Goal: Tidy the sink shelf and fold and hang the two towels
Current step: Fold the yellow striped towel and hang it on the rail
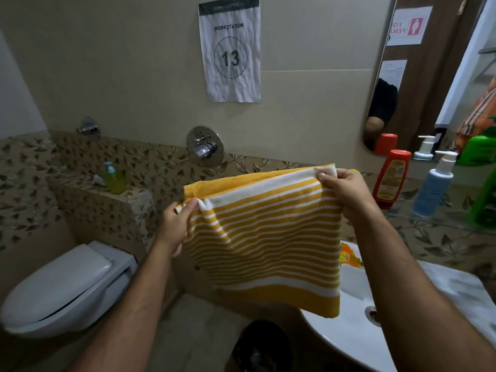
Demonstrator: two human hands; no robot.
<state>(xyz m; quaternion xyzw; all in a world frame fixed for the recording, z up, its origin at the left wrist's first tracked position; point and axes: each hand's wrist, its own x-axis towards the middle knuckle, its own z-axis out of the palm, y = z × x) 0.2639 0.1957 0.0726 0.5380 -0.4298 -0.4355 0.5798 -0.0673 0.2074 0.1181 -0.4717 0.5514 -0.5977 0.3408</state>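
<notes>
A yellow towel with white stripes (268,242) hangs folded double in front of me, over the left side of the white sink (349,334). My left hand (177,224) pinches its upper left corner. At the upper right corner, my right hand (346,191) grips the fold. A white towel (461,291) lies on the sink's right edge. On the glass shelf (442,221) at the right stand a red bottle (390,178), a blue pump bottle (434,186) and a green container (485,200).
A white toilet (61,288) with its lid down stands at the lower left. A ledge behind it holds a small green bottle (115,178). A chrome wall valve (205,147) sits above the towel. An orange packet (349,256) lies in the sink. A dark bin (263,347) is on the floor.
</notes>
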